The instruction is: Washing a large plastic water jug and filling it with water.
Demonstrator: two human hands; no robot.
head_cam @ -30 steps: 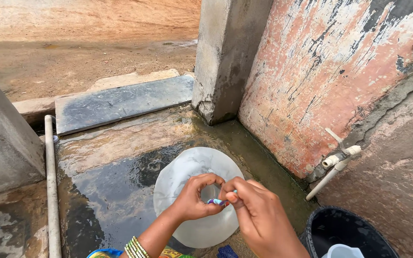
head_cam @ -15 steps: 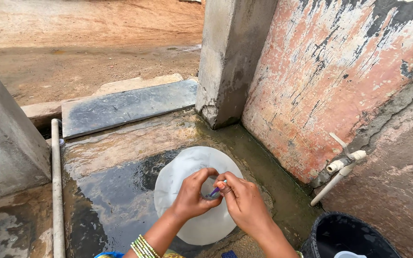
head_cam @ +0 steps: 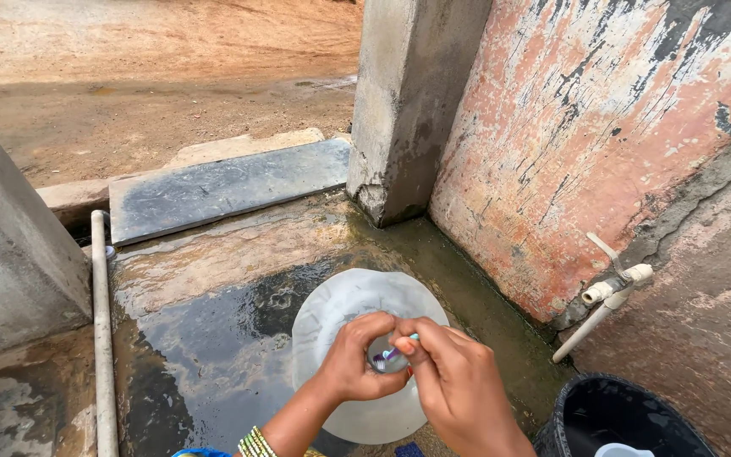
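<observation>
Wet slab below — right hand (head_cam: 458, 385) angles toothbrush (head_cam: 392, 352) lower-left.

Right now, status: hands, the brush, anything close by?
Left hand on big clear jug, at its mouth. Right hand pinching small toothbrush there. Black bucket and white tap to the right.

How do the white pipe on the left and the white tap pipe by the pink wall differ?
The white pipe on the left lies flat along the wet floor; the tap pipe leans up against the wall. The left pipe looks longer and plain; the tap pipe ends in a valve with a spout. Both are white and narrow.
</observation>
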